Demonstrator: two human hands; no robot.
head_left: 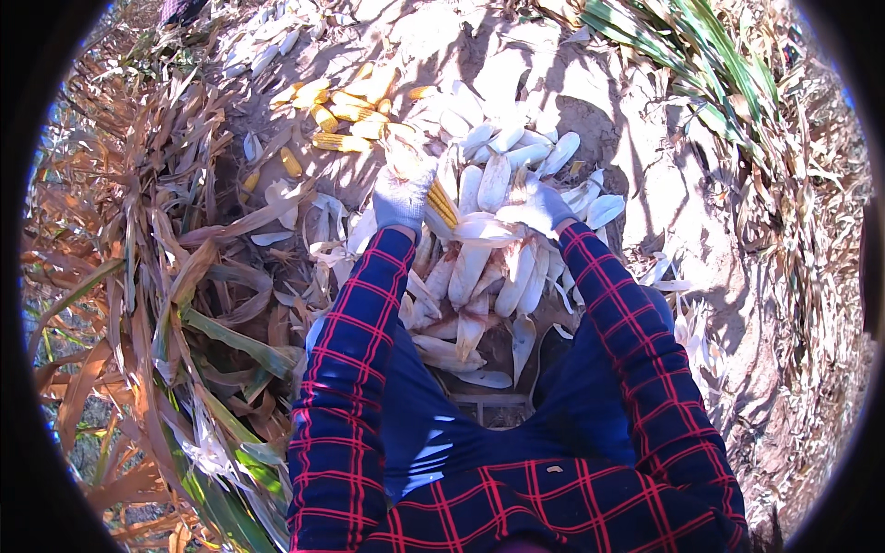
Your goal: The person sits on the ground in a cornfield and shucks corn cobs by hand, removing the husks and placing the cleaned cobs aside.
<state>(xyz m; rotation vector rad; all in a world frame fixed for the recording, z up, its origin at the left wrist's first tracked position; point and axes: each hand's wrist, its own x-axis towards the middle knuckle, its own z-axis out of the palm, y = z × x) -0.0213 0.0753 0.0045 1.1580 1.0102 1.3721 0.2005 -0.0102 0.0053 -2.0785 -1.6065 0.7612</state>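
My left hand (403, 197), in a pale glove, is closed around a partly husked ear of corn (442, 202) whose yellow kernels show beside the fingers. A pale husk (484, 229) spreads from the ear's lower end toward my right hand (542, 208). That hand, gloved too, is closed at the husk's far end; its fingertips are partly hidden. Both hands are over a heap of ears still in dry husks (468, 273), which lies between my knees and continues just beyond the hands.
Bare yellow ears (352, 115) lie piled on the soil at the far left, with a single ear (290, 162) nearer. Dry stalks and leaves (230, 286) crowd the left side. Green leaves (705, 64) lie at the far right. Loose husks litter the sunlit ground (668, 198).
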